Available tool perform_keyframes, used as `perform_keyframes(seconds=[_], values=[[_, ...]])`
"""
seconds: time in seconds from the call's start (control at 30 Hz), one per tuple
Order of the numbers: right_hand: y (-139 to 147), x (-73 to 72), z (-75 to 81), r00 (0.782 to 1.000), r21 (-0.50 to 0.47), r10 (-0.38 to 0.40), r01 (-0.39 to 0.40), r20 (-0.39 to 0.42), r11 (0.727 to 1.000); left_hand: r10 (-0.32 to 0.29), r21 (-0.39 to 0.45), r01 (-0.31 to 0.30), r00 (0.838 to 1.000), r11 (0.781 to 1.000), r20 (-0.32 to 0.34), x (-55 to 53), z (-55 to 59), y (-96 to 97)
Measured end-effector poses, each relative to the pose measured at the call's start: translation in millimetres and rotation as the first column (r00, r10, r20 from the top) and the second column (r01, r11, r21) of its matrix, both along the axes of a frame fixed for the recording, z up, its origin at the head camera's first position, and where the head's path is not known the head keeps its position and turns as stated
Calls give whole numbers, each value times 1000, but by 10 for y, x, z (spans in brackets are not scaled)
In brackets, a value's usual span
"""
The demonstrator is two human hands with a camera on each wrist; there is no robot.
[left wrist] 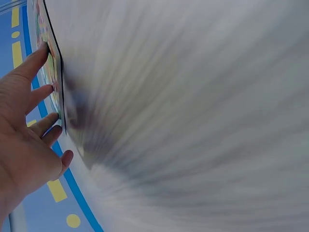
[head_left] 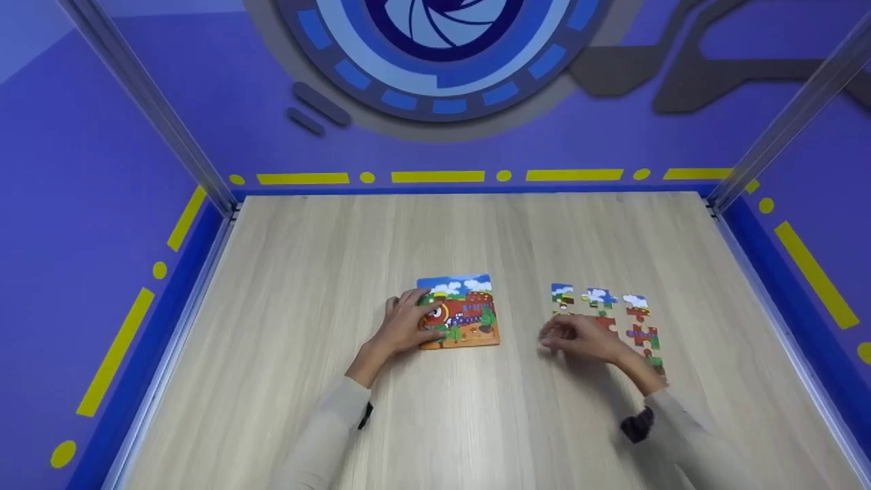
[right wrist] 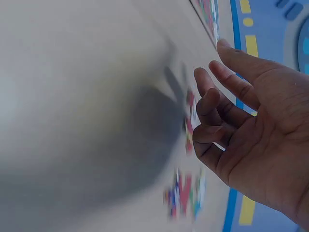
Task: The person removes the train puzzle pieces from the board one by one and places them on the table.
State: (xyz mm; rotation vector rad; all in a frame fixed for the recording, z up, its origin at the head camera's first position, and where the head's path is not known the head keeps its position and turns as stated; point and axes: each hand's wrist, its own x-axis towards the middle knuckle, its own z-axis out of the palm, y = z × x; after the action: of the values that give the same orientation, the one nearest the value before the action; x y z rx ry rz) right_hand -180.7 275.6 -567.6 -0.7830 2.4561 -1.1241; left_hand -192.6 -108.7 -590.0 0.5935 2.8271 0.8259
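A square picture puzzle [head_left: 473, 320] with a red train, clouds and green plants lies flat on the table. My left hand [head_left: 403, 322] rests on its left side with fingers spread; the left wrist view shows those fingertips [left wrist: 54, 88] touching the puzzle from the side. To the right, my right hand [head_left: 586, 337] is over the near left part of several loose jigsaw pieces [head_left: 637, 302], partly hiding them. Its fingers are loosely bent, and the right wrist view shows nothing between thumb and fingers. Loose pieces [right wrist: 186, 195] look blurred there.
The light wooden table [head_left: 306, 272] is bordered by a blue back wall [head_left: 435, 153] with yellow dashes, and by blue side walls. Metal posts [head_left: 156, 102] stand at the back corners. Bare wood lies between the puzzle and the loose pieces.
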Motion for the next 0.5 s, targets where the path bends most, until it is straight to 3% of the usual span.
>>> perform_keyframes(seconds=[0.2, 0.33, 0.5], values=[[-613, -159, -87, 999, -50, -3, 5, 44, 999, 0, -9, 0, 1000, 1000, 18, -26, 40, -40], [-946, -187, -115, 999, -75, -30, 29, -12, 997, -14, -44, 13, 1000, 999, -9, -24, 26, -32], [-1240, -159, -184, 993, -19, -78, 77, -90, 997, -18, -57, 16, 999, 998, -29, -10, 3, -32]])
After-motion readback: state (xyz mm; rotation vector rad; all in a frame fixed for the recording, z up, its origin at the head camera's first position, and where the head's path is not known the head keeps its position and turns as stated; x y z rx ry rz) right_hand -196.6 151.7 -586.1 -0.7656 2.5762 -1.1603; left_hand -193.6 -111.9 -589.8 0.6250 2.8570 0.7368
